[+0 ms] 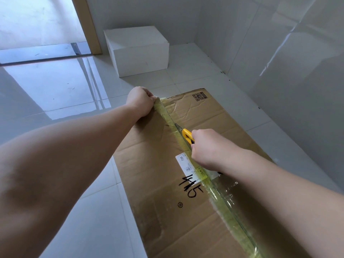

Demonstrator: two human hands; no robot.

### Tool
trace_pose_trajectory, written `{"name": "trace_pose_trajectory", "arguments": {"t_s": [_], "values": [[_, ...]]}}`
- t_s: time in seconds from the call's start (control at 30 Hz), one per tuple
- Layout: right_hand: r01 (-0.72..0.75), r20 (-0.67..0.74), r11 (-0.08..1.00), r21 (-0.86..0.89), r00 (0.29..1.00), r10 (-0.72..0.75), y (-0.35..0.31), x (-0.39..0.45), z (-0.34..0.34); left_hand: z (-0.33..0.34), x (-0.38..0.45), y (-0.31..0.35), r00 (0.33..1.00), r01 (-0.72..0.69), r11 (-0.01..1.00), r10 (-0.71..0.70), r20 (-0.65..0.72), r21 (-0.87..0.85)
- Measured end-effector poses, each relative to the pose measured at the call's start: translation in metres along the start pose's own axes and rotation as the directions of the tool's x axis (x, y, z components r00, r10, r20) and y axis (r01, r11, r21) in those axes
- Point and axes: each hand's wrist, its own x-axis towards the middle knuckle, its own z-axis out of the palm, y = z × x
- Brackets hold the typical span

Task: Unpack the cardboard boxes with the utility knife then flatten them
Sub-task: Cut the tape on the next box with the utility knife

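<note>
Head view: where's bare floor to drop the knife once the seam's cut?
Free: the tiled floor left of the cardboard box, up to the doorway; also the strip between it and the white box. Tight: the right side, where the wall runs close. Box top is busy: left hand at the far edge, right hand gripping the utility knife.

Streaming in as daylight through the doorway (42, 21), glaring off glossy floor tiles (61, 90) (wide-angle bending at the edges); softly blurring throughout, shadowing the near forearms.
</note>
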Motion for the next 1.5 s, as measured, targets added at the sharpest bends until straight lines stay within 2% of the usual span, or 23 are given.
{"name": "trace_pose_trajectory", "arguments": {"t_s": [0.27, 0.33, 0.37, 0.4, 0.43, 0.47, 0.53, 0.57, 0.77, 1.07, 1.2, 1.37, 1.5], "values": [[0.001, -0.021, 1.0, -0.009, 1.0, -0.001, 0.014, -0.017, 0.015, 0.003, 0.002, -0.002, 0.999, -0.045, 0.997, 0.045, 0.008, 0.063], [0.016, -0.047, 1.0, -0.018, 0.999, -0.017, 0.015, -0.02, 0.019, 0.004, -0.001, -0.002, 0.993, -0.115, 0.982, 0.12, -0.018, 0.152], [0.026, -0.057, 0.999, -0.03, 0.998, -0.028, 0.016, -0.021, 0.02, 0.005, -0.005, -0.001, 0.979, -0.193, 0.962, 0.202, -0.032, 0.191], [0.034, -0.066, 0.999, -0.041, 0.997, -0.037, 0.016, -0.023, 0.02, 0.004, -0.01, 0.002, 0.945, -0.316, 0.925, 0.327, -0.02, 0.212], [0.036, -0.072, 0.998, -0.047, 0.997, -0.039, 0.016, -0.024, 0.02, 0.005, -0.018, 0.004, 0.881, -0.47, 0.857, 0.472, 0.043, 0.211], [0.033, -0.075, 0.998, -0.048, 0.997, -0.036, 0.015, -0.025, 0.019, 0.006, -0.027, 0.007, 0.786, -0.618, 0.764, 0.6, 0.149, 0.183], [0.026, -0.076, 0.998, -0.051, 0.997, -0.03, 0.014, -0.027, 0.016, 0.008, -0.041, 0.01, 0.598, -0.79, 0.6, 0.711, 0.37, 0.122], [0.026, -0.075, 0.998, -0.056, 0.997, -0.031, 0.014, -0.028, 0.016, 0.009, -0.044, 0.009, 0.555, -0.817, 0.565, 0.715, 0.424, 0.116], [0.026, -0.053, 0.997, -0.071, 0.998, -0.03, 0.017, -0.036, 0.013, 0.007, -0.054, 0.005, 0.543, -0.812, 0.575, 0.687, 0.483, 0.094], [-0.003, -0.031, 0.999, -0.043, 1.0, 0.001, 0.018, -0.036, 0.02, 0.01, -0.068, 0.005, 0.581, -0.783, 0.608, 0.636, 0.508, 0.134], [-0.026, -0.011, 0.999, -0.033, 1.0, 0.025, 0.02, -0.04, 0.019, 0.009, -0.072, 0.004, 0.556, -0.799, 0.585, 0.629, 0.544, 0.14], [-0.018, 0.0, 0.999, -0.043, 1.0, 0.019, 0.022, -0.043, 0.018, 0.011, -0.077, 0.006, 0.572, -0.787, 0.594, 0.601, 0.558, 0.165], [-0.006, -0.005, 0.997, -0.083, 1.0, 0.006, 0.025, -0.054, 0.017, 0.011, -0.084, 0.006, 0.533, -0.807, 0.572, 0.595, 0.602, 0.15]]}}
